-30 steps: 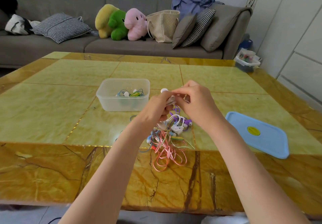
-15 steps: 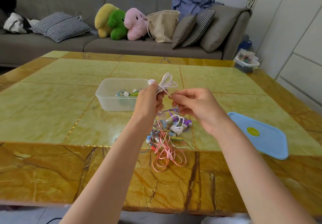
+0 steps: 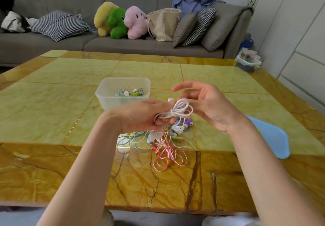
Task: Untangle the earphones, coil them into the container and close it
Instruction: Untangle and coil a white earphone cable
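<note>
Left of centre in the frame, a clear plastic container point(image 3: 123, 92) stands open on the yellow marble surface point(image 3: 52, 102), with a few coiled earphones point(image 3: 131, 93) in blue, green and white lying in its bottom. Just below and right of it, the left hand point(image 3: 140, 116) is held above the surface, its grip pinching a white earphone set point(image 3: 177, 110) wound into a small bundle of loops; one white earbud pokes up beside the fingertips. The loops fan out to the right toward the right hand point(image 3: 205, 102), which is palm up with fingers loosely spread and relaxed, its grip closed on nothing; whether its fingers touch the white loops cannot be told. Under both hands, in the middle of the frame, a tangled pile of earphones point(image 3: 163, 143) lies on the surface: pink-and-white flat cable in wide loops nearest the camera, thin green, yellow and blue cords to the left, purple and white pieces at the top. At the right edge of the frame a blue lid point(image 3: 274, 137) lies flat, partly behind the right forearm.
</note>
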Tool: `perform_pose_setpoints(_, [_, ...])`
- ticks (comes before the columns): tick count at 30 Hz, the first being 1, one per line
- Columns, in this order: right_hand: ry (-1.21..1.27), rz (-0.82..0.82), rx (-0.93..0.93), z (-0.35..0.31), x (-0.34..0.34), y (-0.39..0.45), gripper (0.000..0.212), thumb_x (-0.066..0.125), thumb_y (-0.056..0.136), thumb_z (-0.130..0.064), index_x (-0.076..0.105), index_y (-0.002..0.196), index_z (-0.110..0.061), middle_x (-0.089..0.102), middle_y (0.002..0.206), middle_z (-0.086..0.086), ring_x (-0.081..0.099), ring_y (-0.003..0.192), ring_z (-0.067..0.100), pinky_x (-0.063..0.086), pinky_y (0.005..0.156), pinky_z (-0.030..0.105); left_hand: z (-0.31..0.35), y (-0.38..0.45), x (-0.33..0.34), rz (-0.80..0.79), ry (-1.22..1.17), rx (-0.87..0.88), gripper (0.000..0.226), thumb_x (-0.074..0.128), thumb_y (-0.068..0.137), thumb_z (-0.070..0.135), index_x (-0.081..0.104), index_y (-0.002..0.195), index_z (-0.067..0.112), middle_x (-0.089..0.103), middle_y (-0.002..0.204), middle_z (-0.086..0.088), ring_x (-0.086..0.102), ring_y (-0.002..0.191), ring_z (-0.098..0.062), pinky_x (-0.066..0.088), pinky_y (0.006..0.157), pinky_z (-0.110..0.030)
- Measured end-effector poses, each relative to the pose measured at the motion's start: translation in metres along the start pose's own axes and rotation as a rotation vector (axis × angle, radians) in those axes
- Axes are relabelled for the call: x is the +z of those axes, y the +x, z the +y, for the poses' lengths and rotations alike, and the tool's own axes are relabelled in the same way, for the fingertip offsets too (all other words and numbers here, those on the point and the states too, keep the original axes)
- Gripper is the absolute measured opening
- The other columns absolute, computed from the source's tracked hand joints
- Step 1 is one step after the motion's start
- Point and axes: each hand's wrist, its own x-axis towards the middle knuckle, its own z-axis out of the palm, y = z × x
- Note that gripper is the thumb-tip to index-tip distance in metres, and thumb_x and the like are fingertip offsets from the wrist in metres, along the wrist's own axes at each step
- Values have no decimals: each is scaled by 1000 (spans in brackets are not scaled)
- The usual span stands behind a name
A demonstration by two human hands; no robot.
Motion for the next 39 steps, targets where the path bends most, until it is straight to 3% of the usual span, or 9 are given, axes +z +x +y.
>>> perform_pose_setpoints(4, [-64,-140,46,-3,-5,-4,28,65,69,-4,67,96,-7,65,74,-2,64,70,8,53,65,17,-1,1,4,-48,38,-57,29,45,83,35,59,76,10,55,59,9,30,53,-6,31,54,-15])
perform_pose_setpoints(8, [-28,-112,17,-3,-6,-4,25,64,71,0,66,96,-4,64,77,2,64,72,11,53,66,19,-3,4,4,-36,-21,-40,31,49,82,38,62,67,14,51,63,4,31,53,-6,32,52,-14])
perform_pose_setpoints(15, [-79,-123,45,-3,-7,-5,28,63,72,-6,63,100,-9,67,87,6,64,78,10,54,71,19,-5,12,10,-92,82,-87,29,45,85,39,57,80,13,55,65,10,30,54,-5,27,51,-14])
perform_pose_setpoints(19, [-95,-51,64,4,-5,0,33,69,65,-8,61,97,-9,64,87,6,62,78,16,55,68,22,-7,12,12,-94,77,-64,34,48,91,40,58,74,13,54,64,9,30,53,-4,28,49,-13])
perform_pose_setpoints(23, [-36,-7,45,6,-8,2,12,62,77,2,62,87,-5,67,84,8,63,72,14,54,69,21,-4,14,17,-1,5,-36,30,49,89,36,55,66,17,47,58,8,28,50,-5,23,50,-17])
perform_pose_setpoints(28, [-37,26,59,12,-4,5,14,59,80,-6,64,93,-6,67,88,9,61,84,21,50,86,28,-1,20,13,152,-198,41,35,29,94,16,44,62,17,34,56,5,24,48,-6,15,48,-22])
perform_pose_setpoints(31, [-12,103,25,13,-4,7,24,64,72,-12,65,94,-4,67,89,10,62,82,16,52,80,23,-1,23,13,210,-280,53,34,33,94,18,48,64,16,39,55,5,26,46,-6,14,47,-21])
perform_pose_setpoints(35, [-153,184,-11,15,-1,10,11,65,79,0,64,84,-10,64,78,4,58,65,4,47,61,16,0,28,12,330,-265,-2,36,34,93,18,54,64,12,44,54,1,29,41,-6,18,39,-17])
perform_pose_setpoints(39, [-129,237,2,16,3,14,16,63,82,3,64,83,-14,64,73,3,55,57,4,45,58,19,2,33,13,503,-184,-16,34,36,94,18,51,65,10,42,53,2,28,38,-6,17,37,-17])
